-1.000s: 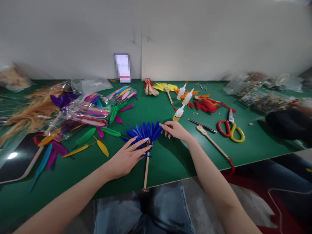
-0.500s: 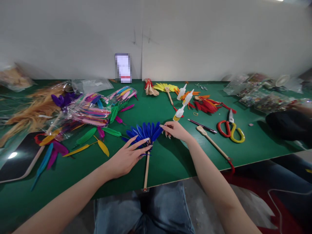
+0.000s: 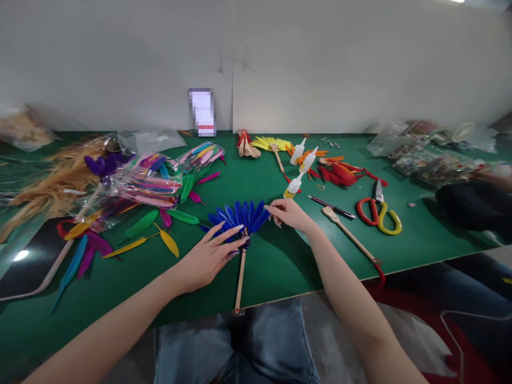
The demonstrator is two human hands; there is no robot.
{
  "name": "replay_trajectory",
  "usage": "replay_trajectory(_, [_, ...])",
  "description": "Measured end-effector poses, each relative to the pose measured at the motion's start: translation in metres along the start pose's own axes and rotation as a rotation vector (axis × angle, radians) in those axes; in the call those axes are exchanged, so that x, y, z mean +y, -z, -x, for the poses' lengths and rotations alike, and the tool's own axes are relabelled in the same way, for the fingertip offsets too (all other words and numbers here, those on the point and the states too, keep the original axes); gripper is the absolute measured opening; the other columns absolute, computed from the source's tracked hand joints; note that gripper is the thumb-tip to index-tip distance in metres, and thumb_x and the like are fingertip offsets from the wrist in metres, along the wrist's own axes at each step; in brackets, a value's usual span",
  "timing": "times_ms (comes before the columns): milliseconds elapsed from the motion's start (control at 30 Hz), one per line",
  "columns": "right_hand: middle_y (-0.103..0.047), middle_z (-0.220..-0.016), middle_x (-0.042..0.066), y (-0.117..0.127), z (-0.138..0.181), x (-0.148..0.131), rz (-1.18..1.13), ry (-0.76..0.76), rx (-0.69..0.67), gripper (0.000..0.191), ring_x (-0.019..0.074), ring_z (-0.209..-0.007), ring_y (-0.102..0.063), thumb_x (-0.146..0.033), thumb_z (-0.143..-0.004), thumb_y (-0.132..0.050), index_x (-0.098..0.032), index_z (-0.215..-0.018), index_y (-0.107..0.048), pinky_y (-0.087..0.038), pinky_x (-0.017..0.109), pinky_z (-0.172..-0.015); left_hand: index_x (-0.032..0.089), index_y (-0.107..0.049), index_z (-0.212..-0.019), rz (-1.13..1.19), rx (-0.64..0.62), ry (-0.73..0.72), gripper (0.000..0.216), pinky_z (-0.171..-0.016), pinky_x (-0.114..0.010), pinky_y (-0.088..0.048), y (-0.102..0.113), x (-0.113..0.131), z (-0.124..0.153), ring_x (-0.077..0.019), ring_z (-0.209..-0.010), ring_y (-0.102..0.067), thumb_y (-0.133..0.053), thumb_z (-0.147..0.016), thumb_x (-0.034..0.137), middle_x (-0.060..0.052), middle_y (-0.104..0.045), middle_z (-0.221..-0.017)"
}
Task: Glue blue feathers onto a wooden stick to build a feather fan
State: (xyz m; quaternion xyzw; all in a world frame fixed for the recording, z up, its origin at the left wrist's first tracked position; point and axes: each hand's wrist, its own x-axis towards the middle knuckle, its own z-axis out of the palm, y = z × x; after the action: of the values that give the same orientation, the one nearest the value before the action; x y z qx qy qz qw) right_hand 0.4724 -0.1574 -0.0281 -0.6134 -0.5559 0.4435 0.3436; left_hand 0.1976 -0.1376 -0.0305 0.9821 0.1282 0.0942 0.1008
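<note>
A fan of blue feathers (image 3: 240, 212) on a pale wooden stick (image 3: 240, 280) lies on the green table in front of me, its handle end at the front edge. My left hand (image 3: 206, 261) rests across the fan's base, fingers stretched out and spread, the fingertips touching the spot where feathers meet stick. They hide part of that joint. At the fan's right side my right hand (image 3: 286, 213) pinches the tip of the outermost blue feather (image 3: 261, 220) between thumb and forefinger. Several white glue bottles (image 3: 294, 185) stand just beyond this hand.
Loose coloured feathers (image 3: 146, 224), bagged feathers (image 3: 146, 181) and a dark tablet-like device (image 3: 34, 258) lie left. On the right are a pen (image 3: 331, 207), a bare wooden stick (image 3: 352, 234) and scissors (image 3: 379, 210). A yellow feather fan (image 3: 274, 144) and a phone (image 3: 202, 112) are at the back.
My right hand has shifted very slightly right with the outermost feather's tip, which leans a little further outward. The left hand stays on the fan's base.
</note>
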Motion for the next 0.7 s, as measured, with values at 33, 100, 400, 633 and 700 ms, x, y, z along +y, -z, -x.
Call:
replay_trajectory(33, [-0.053,-0.045,-0.003,0.0001,-0.0001,0.0,-0.003,-0.002,0.0,0.037,0.008,-0.039,-0.049,-0.045,-0.082,-0.058,-0.018,-0.058,-0.051,-0.041,0.021,-0.044,0.021,-0.038,-0.139,0.003,-0.003,0.001,0.041,-0.118,-0.041,-0.017,0.0001,0.0001,0.0,-0.0152,-0.141,-0.022,-0.033,-0.098,0.018,-0.002,-0.046,-0.142])
replay_trajectory(100, [-0.053,-0.045,-0.003,0.0002,-0.0004,-0.0001,-0.006,-0.002,0.001,0.036,0.0079,-0.039,-0.049,-0.045,-0.081,-0.059,-0.018,-0.058,-0.052,-0.041,0.021,-0.044,0.022,-0.038,-0.139,0.01,-0.01,0.0,0.041,-0.118,-0.041,-0.017,0.0005,0.0004,0.0001,-0.0151,-0.141,-0.023,-0.033,-0.098,0.018,-0.001,-0.046,-0.142])
replay_trajectory(400, [-0.056,-0.047,-0.001,0.001,-0.001,0.001,0.02,-0.01,0.014,0.037,0.0084,-0.04,-0.051,-0.047,-0.08,-0.06,-0.018,-0.058,-0.054,-0.043,0.021,-0.042,0.022,-0.038,-0.14,0.022,-0.015,0.0,0.042,-0.118,-0.041,-0.016,0.0008,0.0013,0.0006,-0.0154,-0.14,-0.024,-0.033,-0.098,0.018,-0.001,-0.046,-0.142])
replay_trajectory(633, [-0.057,-0.048,0.0,0.0024,-0.0013,0.0039,0.039,-0.015,0.028,0.036,0.0082,-0.04,-0.051,-0.046,-0.081,-0.059,-0.017,-0.06,-0.056,-0.042,0.02,-0.041,0.022,-0.038,-0.14,0.016,-0.025,0.0,0.042,-0.118,-0.042,-0.017,0.0005,0.001,0.0,-0.0155,-0.14,-0.023,-0.034,-0.098,0.019,-0.001,-0.046,-0.142])
replay_trajectory(700, [-0.057,-0.049,0.0,0.0028,-0.0009,0.0035,0.04,-0.016,0.03,0.037,0.0082,-0.04,-0.05,-0.048,-0.081,-0.059,-0.017,-0.061,-0.056,-0.042,0.02,-0.041,0.022,-0.039,-0.139,0.023,-0.021,0.002,0.042,-0.118,-0.042,-0.017,0.0006,0.0011,-0.0008,-0.0154,-0.14,-0.024,-0.034,-0.098,0.019,-0.001,-0.048,-0.141])
